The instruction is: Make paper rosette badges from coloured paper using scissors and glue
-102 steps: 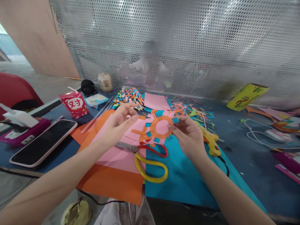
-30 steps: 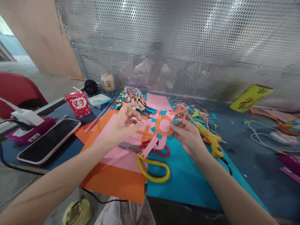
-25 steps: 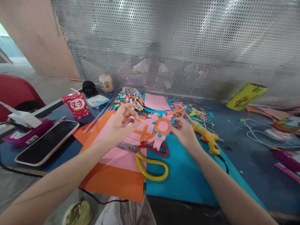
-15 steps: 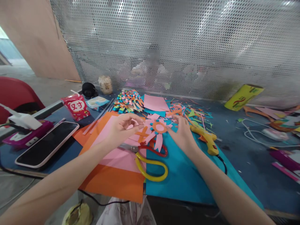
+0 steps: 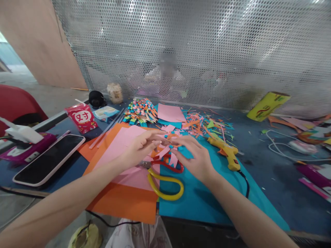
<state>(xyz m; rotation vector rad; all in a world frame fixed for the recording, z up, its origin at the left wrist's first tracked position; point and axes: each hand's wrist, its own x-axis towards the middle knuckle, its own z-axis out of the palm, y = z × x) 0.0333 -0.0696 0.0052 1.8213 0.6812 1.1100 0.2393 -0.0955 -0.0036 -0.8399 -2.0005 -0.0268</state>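
My left hand (image 5: 141,146), right hand (image 5: 198,156): newly close together at paper flower (image 5: 171,147); two-handed work, apparently; grips, cannot tell.

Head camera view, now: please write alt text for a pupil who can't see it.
A person's left hand and right hand meet, fingertips close together, at a small orange, pink and blue paper craft they partly hide. Nearer the viewer, red-and-yellow-handled scissors lie on coloured sheets; a yellow glue gun lies to the right.
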